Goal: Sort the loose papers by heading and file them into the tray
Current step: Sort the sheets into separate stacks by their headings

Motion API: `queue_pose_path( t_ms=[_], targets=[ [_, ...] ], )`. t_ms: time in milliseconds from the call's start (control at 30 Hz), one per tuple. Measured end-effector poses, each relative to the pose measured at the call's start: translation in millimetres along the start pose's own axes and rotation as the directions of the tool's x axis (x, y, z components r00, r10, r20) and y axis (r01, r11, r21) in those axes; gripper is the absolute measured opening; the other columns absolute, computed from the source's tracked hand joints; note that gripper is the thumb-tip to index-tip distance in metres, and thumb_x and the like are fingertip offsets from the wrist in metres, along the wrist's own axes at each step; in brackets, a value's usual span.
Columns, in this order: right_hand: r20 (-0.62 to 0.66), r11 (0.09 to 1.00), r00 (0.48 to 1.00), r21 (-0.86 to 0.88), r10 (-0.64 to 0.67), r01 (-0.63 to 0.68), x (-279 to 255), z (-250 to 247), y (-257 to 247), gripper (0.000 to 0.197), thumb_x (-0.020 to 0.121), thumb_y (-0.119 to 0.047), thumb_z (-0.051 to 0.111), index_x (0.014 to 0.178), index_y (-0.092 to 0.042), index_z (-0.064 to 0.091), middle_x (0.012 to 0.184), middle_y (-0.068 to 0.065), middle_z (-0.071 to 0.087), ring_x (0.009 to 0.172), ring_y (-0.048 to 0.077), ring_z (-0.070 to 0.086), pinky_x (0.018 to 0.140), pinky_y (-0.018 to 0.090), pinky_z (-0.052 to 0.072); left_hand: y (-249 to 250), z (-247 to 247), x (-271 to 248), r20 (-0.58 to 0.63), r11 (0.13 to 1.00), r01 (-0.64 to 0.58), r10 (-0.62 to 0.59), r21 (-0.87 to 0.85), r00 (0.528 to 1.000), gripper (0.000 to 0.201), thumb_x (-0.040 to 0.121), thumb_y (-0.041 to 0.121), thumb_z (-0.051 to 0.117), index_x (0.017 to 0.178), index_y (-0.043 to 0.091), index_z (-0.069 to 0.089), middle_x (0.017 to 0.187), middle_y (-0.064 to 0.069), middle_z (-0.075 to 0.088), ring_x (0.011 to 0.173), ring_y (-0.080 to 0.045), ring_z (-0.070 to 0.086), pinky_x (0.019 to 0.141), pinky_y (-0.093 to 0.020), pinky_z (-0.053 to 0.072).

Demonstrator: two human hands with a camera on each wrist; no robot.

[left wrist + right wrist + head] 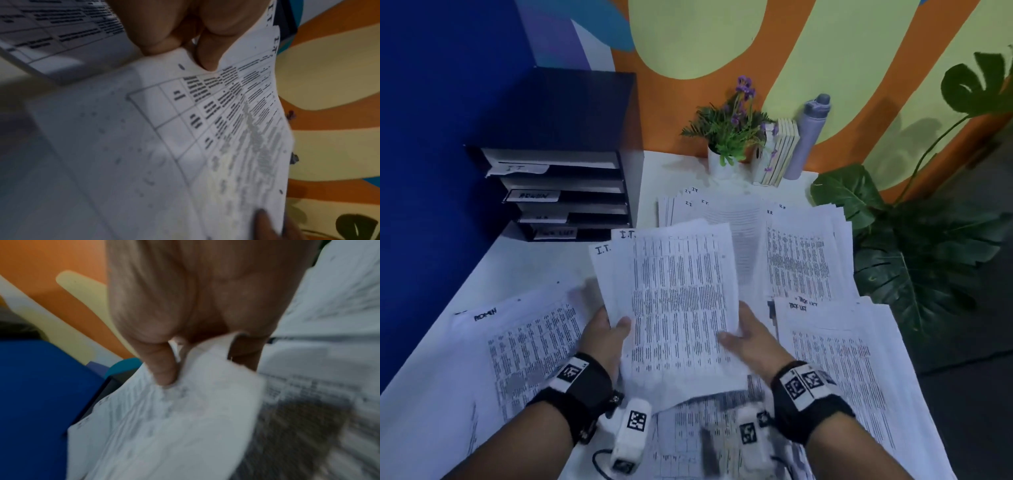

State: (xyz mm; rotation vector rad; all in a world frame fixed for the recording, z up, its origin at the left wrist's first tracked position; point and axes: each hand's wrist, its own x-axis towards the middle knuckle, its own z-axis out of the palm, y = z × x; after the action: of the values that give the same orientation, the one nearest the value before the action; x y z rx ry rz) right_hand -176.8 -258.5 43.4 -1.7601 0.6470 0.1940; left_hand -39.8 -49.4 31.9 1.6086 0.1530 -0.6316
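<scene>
Both hands hold a small stack of printed sheets headed "I.T." point(674, 294) above the white table. My left hand point(607, 330) grips the stack's left edge, thumb on top; the left wrist view shows fingers pinching the I.T. sheets point(185, 146). My right hand point(744, 329) pinches the lower right edge, thumb on the I.T. sheets point(174, 418). The black tiered file tray point(565, 192) stands at the back left, with slots labelled I.T., ADMIN and two more. An ADMIN pile point(527, 346) lies at the left, a TASK LIST pile point(835, 363) at the right.
More I.T. sheets point(695, 202) and an H.R. pile point(801, 253) lie at the back of the table point(530, 267). A small potted plant point(729, 137), upright books point(779, 154) and a grey bottle point(808, 133) line the wall. Large green leaves point(914, 253) stand at the right.
</scene>
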Motion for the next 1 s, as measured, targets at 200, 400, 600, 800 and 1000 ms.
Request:
queue_pose_path(
  t_ms=[200,400,600,800,1000],
  targets=[
    [-0.482,0.975,0.864,0.219,0.142,-0.038,51,-16,-12,0.040,0.096,-0.001,0.048,0.133,-0.016,0.046,0.112,0.010,0.058,0.087,0.024,0.064,0.074,0.040,0.060,-3,-34,13,-0.075,0.998,-0.054,0.055,0.023,0.996,0.053,0.097,0.004,0.051,0.144,0.023,0.037,0.139,0.002,0.047,0.125,-0.018,0.047,0.102,-0.034,0.040],
    [-0.703,0.989,0.710,-0.067,0.046,-0.130,119,-58,-28,0.028,0.092,0.001,0.044,0.119,-0.002,0.051,0.089,0.014,0.054,0.088,0.037,0.062,0.067,0.032,0.043,-47,-124,29,-0.371,0.734,0.164,0.128,0.659,0.920,0.066,0.088,0.029,0.066,0.147,0.023,0.036,0.151,-0.004,0.039,0.135,-0.027,0.041,0.111,-0.041,0.035],
    [-0.684,0.834,0.728,-0.431,-0.052,-0.346,153,-51,-36,0.078,0.083,-0.001,0.063,0.149,-0.017,0.024,0.143,0.019,0.037,0.129,0.040,0.038,0.103,0.053,0.038,-73,-188,29,-0.532,0.412,0.493,-0.023,0.766,0.846,0.115,0.067,0.056,0.078,0.152,0.014,0.014,0.155,-0.014,0.027,0.142,-0.032,0.026,0.111,-0.044,0.032],
    [-0.313,0.875,0.916,-0.479,-0.249,0.074,142,49,-50,0.040,0.089,0.000,0.052,0.125,-0.013,0.061,0.124,0.009,0.059,0.115,0.028,0.058,0.103,0.041,0.047,-73,-203,32,-0.500,0.438,0.480,-0.079,0.760,0.862,0.143,0.045,0.057,0.090,0.153,0.018,0.005,0.146,-0.020,0.035,0.131,-0.037,0.040,0.104,-0.045,0.042],
    [0.065,0.877,0.996,-0.474,-0.057,0.081,94,172,-43,0.025,0.094,-0.017,0.056,0.115,-0.006,0.063,0.113,0.011,0.068,0.104,0.026,0.063,0.089,0.028,0.047,-79,-209,25,-0.386,0.671,0.305,-0.029,0.676,0.922,0.062,0.074,0.038,0.078,0.126,0.012,0.053,0.108,-0.009,0.059,0.099,-0.028,0.058,0.090,-0.038,0.050]
  ],
)
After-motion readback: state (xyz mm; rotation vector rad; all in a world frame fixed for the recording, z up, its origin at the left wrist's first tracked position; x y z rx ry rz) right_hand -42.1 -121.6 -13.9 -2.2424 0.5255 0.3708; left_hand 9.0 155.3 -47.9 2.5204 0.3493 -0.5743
